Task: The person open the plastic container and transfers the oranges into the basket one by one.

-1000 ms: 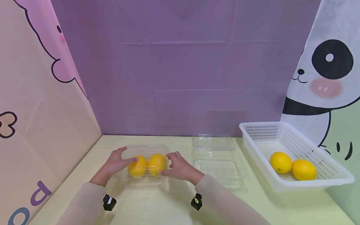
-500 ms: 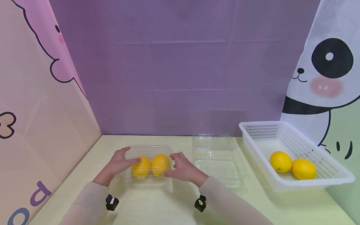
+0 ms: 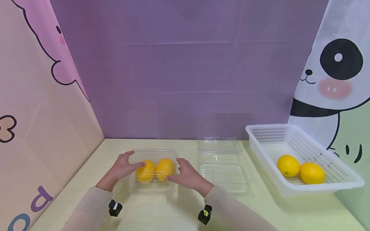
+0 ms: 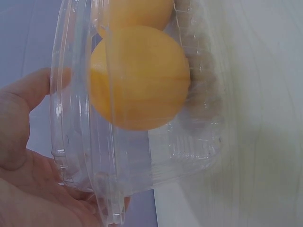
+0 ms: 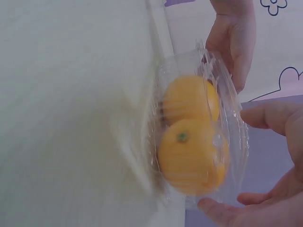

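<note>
A clear plastic clamshell box (image 3: 156,154) with its lid down holds two yellow-orange oranges (image 3: 165,169) side by side. My left hand (image 3: 122,166) grips the box's left end, thumb over the lid and fingers round the side. At the opposite end is my right hand (image 3: 189,176), its thumb on the lid near the front corner and its other fingers curved round the end. In the right wrist view, a green stem spot shows on the nearer orange (image 5: 191,158). The left wrist view shows the box's rim (image 4: 111,208) close against my left palm.
Right of the box stands a second clear clamshell (image 3: 221,173), its lid raised back. A white perforated basket (image 3: 268,150) at the right holds two more oranges (image 3: 312,173). A purple cloth (image 3: 185,80) hangs behind the table, with printed cloths at both sides.
The box and both hands have shifted slightly to the right, mostly between the first two frames. Since then the fingers of my right hand have moved a little.
</note>
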A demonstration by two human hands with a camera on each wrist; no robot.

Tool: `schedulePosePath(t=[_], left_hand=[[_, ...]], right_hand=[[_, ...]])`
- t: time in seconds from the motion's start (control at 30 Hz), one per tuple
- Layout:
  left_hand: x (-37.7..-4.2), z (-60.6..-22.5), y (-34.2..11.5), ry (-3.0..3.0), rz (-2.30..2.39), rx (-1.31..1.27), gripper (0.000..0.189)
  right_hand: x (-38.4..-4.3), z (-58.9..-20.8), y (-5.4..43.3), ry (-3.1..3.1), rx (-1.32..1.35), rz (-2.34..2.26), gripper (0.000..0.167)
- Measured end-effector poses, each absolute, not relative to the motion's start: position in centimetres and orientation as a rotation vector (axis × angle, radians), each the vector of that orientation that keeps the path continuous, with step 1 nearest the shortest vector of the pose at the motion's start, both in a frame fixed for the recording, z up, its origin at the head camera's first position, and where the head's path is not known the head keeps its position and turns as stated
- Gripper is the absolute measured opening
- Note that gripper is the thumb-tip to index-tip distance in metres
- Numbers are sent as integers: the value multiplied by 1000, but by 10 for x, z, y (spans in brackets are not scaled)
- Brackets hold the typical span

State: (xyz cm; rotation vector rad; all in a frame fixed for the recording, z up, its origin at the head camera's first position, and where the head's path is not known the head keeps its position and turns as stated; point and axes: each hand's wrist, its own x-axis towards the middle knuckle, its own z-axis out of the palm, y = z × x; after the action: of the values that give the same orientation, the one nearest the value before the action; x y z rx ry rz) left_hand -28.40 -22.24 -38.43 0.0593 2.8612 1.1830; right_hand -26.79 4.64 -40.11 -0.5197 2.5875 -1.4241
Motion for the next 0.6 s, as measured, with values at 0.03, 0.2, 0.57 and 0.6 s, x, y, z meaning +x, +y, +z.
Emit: schedulePosePath(t=[0.03, 0.2, 0.57, 0.6], left_hand=[[-284, -384, -222, 2860, 1187, 59, 93], [-283, -384, -222, 2862, 1195, 63, 93], [-284, -385, -224, 2858, 1195, 74, 96], [-284, -386, -224, 2856, 1196, 71, 96]], right_hand=[[-267, -402, 45, 2562, -499, -1467, 87], [-259, -405, 40, 2406, -371, -1676, 89], [-252, -413, 34, 2336, -280, -1799, 91], [-252, -414, 34, 2340, -284, -1800, 91]])
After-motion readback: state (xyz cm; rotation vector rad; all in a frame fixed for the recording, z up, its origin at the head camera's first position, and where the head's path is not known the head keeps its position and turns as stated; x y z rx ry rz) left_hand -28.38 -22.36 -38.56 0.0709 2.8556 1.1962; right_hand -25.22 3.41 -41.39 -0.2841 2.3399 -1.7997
